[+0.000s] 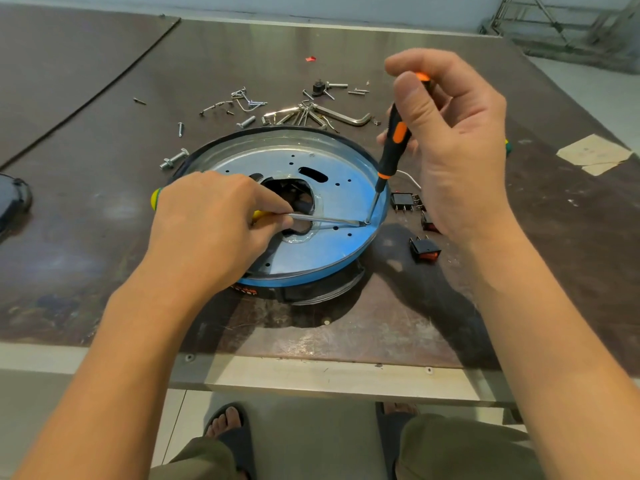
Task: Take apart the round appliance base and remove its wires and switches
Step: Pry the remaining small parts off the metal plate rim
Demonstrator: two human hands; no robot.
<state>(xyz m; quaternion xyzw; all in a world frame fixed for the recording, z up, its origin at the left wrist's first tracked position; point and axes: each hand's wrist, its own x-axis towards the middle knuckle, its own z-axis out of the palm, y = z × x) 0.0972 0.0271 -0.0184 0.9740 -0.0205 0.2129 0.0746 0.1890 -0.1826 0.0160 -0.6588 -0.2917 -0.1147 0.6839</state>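
Head view. Centre of frame: round base [346,202], flat on a worn, dark-brown table [104,237], a shiny blue-tinted metal disc with a black rim, small round holes, an oblong slot and a ragged-edged central opening. Left of centre: left hand [211,223], fingers curled round a yellow screwdriver [329,221], its thin steel shaft laid low across the opening toward the disc's right edge. Upper right: right hand [457,147], thumb and fingers pinching the top of a black-and-orange screwdriver [393,147], held steeply, tip down near the right rim, both tips meeting at a small screw [367,222]. Just right of the base, partly hidden behind the right wrist: three black boxy switches [425,250], one with metal prongs, two with red rockers, and a white wire [410,178] beside the upper one. Above the base: scattered silver screws [180,129], a bolt [174,159] close to the rim's upper left, bent hex keys [346,116]. Farther up, a red scrap [310,58]. Right edge: a pale paper patch [594,154]. Left edge: a dark rounded part [14,202], cut off by the frame. Bottom: knees and sandalled feet [228,431] below the table edge.
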